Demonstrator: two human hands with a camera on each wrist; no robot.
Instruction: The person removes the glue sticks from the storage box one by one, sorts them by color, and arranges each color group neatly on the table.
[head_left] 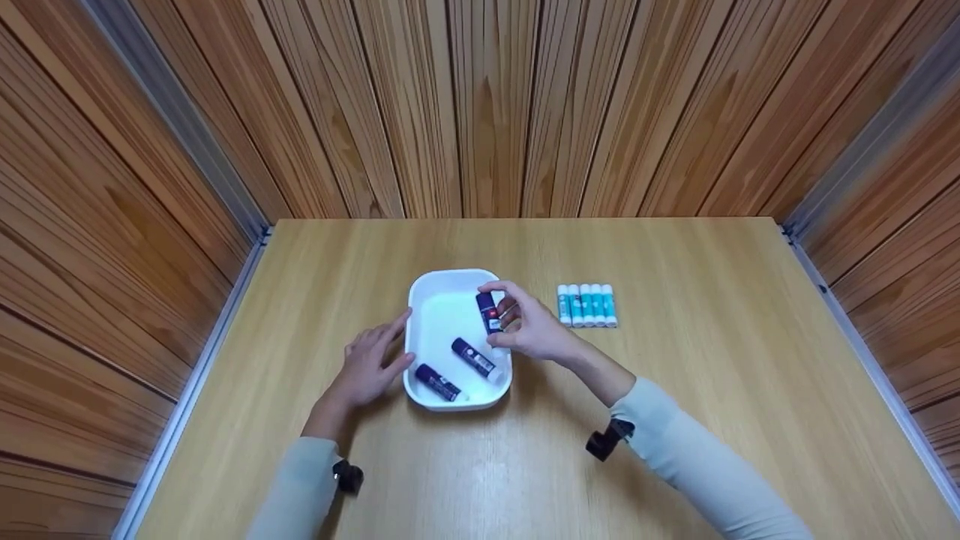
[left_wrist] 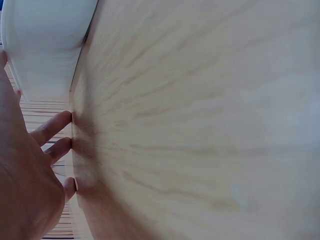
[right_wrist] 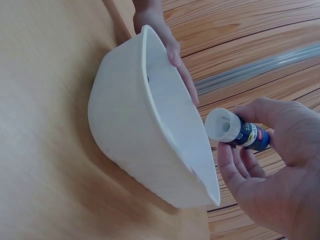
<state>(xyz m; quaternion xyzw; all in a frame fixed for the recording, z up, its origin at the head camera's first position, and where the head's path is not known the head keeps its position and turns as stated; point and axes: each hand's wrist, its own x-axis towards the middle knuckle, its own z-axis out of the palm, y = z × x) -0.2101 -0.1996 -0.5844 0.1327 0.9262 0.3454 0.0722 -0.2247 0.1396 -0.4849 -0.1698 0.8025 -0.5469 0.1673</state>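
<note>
A white plastic tub [head_left: 444, 279] stands on the table with two dark blue glue sticks, one nearer the middle [head_left: 474, 356] and one by the near left corner [head_left: 437, 382]. Over its right side, my right hand [head_left: 536, 328] pinches a third dark blue glue stick [right_wrist: 251, 136] between thumb and fingers. In the right wrist view its white base end faces the camera, close by the rim. My left hand [head_left: 365, 369] touches the tub's left rim with spread, fairly straight fingers. Its other fingertips [left_wrist: 62, 119] reach the tabletop in the left wrist view.
To the right of the tub, several teal-and-white glue sticks [head_left: 586, 306] lie side by side in a neat row. Wood-panelled walls [head_left: 487, 112] enclose the table [head_left: 675, 285] at the back and both sides, with metal rails [head_left: 202, 375] along the side edges.
</note>
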